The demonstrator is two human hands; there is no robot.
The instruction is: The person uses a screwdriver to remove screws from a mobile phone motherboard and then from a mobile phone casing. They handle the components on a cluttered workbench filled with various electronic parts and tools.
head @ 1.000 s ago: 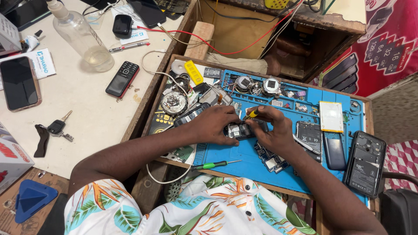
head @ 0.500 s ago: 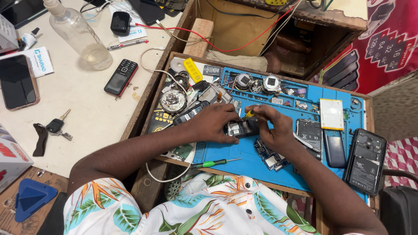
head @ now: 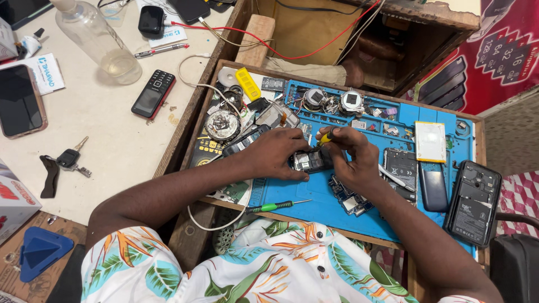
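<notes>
Both hands working on blue mat | my left hand is pinning the opened phone flat | my right hand is pinching a yellow-handled screwdriver over it | green screwdriver lying nearer me | white battery sitting farther right

An opened phone lies on the work mat in the middle of the tray, between my left hand at its nine o'clock and my right hand at its three. A screwdriver lies on the mat at six o'clock of the phone, near the tray's front edge. Loose circuit boards lie at four o'clock, under my right wrist. A battery lies at two o'clock, a phone back shell further right. On the desk, at nine o'clock, lie a keypad phone and keys; a bottle stands at ten.
</notes>
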